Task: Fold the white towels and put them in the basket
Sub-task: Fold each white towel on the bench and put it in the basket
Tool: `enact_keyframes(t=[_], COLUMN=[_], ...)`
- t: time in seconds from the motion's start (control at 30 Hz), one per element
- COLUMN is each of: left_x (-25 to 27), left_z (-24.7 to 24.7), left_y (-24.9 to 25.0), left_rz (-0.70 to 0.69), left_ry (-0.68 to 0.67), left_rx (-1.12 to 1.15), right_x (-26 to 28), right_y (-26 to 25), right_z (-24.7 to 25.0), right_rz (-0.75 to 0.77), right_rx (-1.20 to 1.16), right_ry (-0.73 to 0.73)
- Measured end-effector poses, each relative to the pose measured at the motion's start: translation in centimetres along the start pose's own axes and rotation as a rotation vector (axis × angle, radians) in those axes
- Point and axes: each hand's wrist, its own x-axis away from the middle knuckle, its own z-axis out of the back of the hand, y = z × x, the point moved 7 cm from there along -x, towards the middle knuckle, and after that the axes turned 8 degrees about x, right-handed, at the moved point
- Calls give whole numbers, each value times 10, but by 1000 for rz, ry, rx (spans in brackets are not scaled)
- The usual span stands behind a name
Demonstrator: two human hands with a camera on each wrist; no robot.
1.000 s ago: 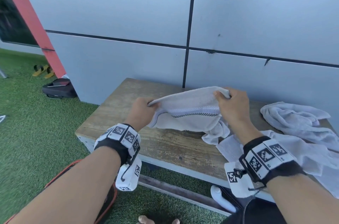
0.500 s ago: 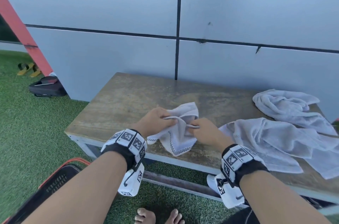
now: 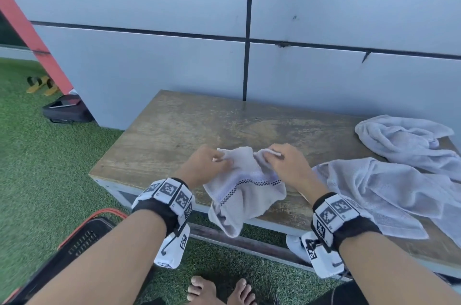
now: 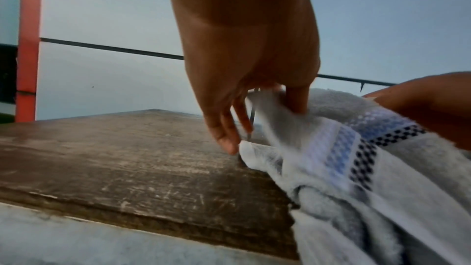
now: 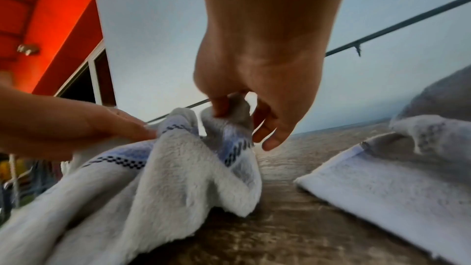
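Head view: both hands are working one small white towel (image 3: 245,192) at the near edge of the wooden bench (image 3: 174,135). The left hand (image 3: 205,167) is pinching the towel's upper left edge between thumb and fingers; the right hand (image 3: 287,167) is pinching the upper right edge the same way. The two grips are sitting close together, so the cloth between them is bunching instead of lying flat. The checkered border stripe is running crooked across the folds.

Left wrist view: thumb is pressing into the cloth, fingers are curling behind it. Right wrist view: a small tuft is being nipped between thumb and forefinger, the other fingers are hanging loose.

The towel's lower part is drooping over the bench's front edge toward the grass (image 3: 50,167).

Risks, as judged from here:
- With so little cloth in each pinch, a corner is likely to slip out on any tug, and the overhanging weight would drag the towel off onto the grass.
- Corners are not lining up; folding now would be locking in a lopsided, lumpy fold.
- Two more unfolded towels (image 3: 399,185) are lying just beside the right hand; a sweep of that wrist could be snagging one and pulling it along.
- The basket (image 3: 82,239) is sitting low at the left, partly hidden by the left forearm, so a blind drop could be missing it.
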Motion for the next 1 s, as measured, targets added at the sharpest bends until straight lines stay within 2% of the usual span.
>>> enact_keyframes(t=[0.07, 0.13, 0.27, 0.37, 0.53, 0.67, 0.8, 0.9, 1.0], left_x=[3, 0, -11, -28, -96, -151, -194, -206, -212], left_z=[-16, -25, -32, -24, 20, 68, 119, 146, 156], left_y=[-12, -20, -14, 10, 69, 132, 148, 146, 149], left_rz=[34, -5, -32, -80, -186, -302, -290, -243, -223], left_ry=[-123, -130, -163, -193, 23, 229, 499, 624, 637], left_rx=[-117, -144, -97, -94, -92, -60, -57, -38, -142], right_x=[2, 7, 0, -16, -71, -121, -155, -164, -167], right_y=[-5, -8, -16, -16, -15, -12, 10, 31, 38], right_z=[-22, -35, -33, -13, 60, 123, 179, 205, 214], right_rz=[66, 59, 51, -11, -98, -163, -222, -249, -264], right_rx=[83, 51, 33, 6, -47, -200, -68, -64, -66], right_ry=[-199, -290, -250, -190, 61, 305, 547, 617, 579])
